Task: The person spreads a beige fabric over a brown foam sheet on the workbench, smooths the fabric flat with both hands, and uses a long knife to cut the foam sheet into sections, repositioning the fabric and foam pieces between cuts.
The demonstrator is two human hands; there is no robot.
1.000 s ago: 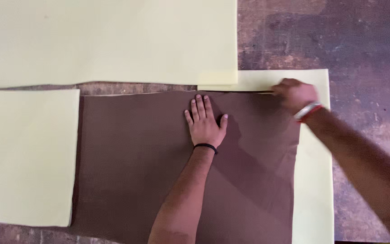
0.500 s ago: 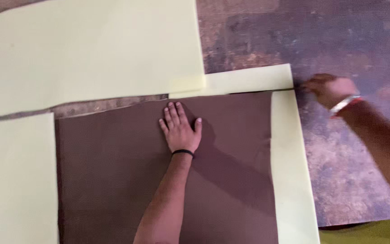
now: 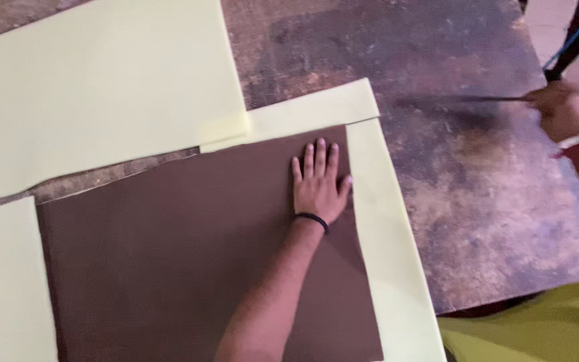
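Blurred: right hand (image 3: 564, 110) at 2 o'clock, clamped on a thin dark tool (image 3: 464, 100).
Left hand (image 3: 317, 184): fingers spread flat on brown sheet (image 3: 189, 255).
Surface: worn table (image 3: 477, 174).

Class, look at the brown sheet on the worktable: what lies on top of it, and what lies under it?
On the brown sheet the left hand presses flat. A pale yellow sheet shows past its top and right edges, seemingly beneath. How far it extends underneath is hidden.

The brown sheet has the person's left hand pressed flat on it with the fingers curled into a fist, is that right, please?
Not quite: the head view shows the left hand lying flat on the brown sheet with its fingers stretched out and spread, not curled into a fist.
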